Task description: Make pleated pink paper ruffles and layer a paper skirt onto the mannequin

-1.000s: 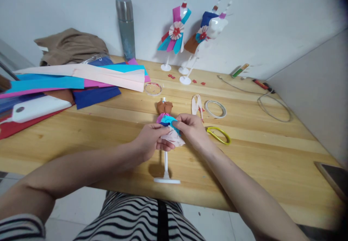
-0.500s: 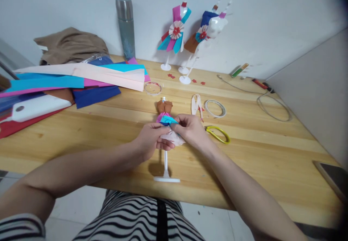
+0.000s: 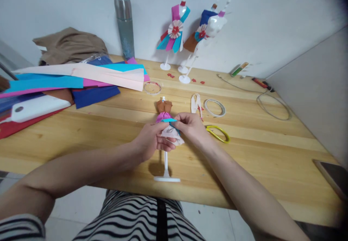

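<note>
A small dress-form mannequin on a white stand (image 3: 166, 179) is upright near the table's front edge. It wears a brown paper top (image 3: 164, 106), a magenta band (image 3: 163, 117) and a pale pink paper skirt (image 3: 172, 133). Across its waist lies a blue crepe paper strip (image 3: 169, 120). My left hand (image 3: 152, 139) pinches the strip's left side between thumb and finger, its other fingers curled under the skirt. On the right side, my right hand (image 3: 190, 127) grips the strip with thumb and forefinger. The fingers partly hide the waist.
Behind stand dressed mannequins (image 3: 175, 28) and a bare one (image 3: 216, 27). Crepe paper sheets (image 3: 108, 76) lie at left, beside a flask (image 3: 125, 30). Yellow-handled scissors (image 3: 219, 134), a tape roll (image 3: 214, 107) and a pale strip (image 3: 195, 104) lie right. A cable (image 3: 272, 112) curls farther off.
The blue strip at the waist now lies straighter and flatter, and more of the magenta band shows. Both hands have shifted only slightly.
</note>
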The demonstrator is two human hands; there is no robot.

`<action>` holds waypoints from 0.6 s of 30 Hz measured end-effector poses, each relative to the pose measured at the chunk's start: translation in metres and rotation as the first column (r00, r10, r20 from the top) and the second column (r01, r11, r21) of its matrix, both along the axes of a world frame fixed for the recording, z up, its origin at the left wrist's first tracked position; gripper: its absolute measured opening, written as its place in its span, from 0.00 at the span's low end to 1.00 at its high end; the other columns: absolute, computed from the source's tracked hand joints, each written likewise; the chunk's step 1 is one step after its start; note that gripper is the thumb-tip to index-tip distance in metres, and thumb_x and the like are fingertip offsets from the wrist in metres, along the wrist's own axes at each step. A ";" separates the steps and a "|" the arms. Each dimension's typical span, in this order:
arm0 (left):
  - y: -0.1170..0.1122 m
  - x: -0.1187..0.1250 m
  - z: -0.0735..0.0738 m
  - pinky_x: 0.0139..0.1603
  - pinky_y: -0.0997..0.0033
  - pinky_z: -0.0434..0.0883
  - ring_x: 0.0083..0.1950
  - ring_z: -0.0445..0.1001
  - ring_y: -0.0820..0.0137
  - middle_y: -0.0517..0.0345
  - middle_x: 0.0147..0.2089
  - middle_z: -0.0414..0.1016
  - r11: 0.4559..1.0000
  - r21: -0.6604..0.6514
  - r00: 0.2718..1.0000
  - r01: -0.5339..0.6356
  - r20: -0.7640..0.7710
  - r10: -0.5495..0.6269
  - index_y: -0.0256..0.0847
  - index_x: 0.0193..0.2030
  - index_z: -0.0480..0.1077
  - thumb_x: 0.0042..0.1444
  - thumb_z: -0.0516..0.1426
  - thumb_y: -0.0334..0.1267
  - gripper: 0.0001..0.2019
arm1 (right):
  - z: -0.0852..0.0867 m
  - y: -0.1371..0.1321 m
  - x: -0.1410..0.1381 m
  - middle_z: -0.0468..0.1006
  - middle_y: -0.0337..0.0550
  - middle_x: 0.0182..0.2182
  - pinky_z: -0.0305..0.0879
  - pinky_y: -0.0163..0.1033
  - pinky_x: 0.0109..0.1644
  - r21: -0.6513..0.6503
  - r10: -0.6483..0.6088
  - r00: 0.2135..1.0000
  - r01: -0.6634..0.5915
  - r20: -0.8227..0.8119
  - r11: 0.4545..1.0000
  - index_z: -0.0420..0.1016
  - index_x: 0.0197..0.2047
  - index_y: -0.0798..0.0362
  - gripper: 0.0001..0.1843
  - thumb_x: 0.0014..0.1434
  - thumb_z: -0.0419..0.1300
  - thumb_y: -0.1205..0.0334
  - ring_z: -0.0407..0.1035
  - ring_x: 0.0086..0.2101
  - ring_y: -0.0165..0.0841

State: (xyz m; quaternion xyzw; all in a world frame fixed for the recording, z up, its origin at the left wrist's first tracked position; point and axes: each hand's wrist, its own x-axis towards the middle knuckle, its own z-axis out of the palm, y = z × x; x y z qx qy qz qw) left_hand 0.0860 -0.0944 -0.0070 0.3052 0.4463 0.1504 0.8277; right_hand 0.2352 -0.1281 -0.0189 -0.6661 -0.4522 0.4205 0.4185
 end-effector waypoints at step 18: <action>-0.005 -0.001 -0.002 0.20 0.80 0.68 0.18 0.73 0.75 0.51 0.21 0.76 0.997 0.069 0.999 0.023 -0.045 -0.020 0.31 0.28 0.70 0.58 0.58 0.26 0.07 | 0.000 0.001 0.007 0.67 0.35 0.17 0.54 0.35 0.25 0.018 -0.020 1.000 0.020 -0.002 1.000 0.68 0.21 0.52 0.13 0.42 0.62 0.51 0.57 0.20 0.27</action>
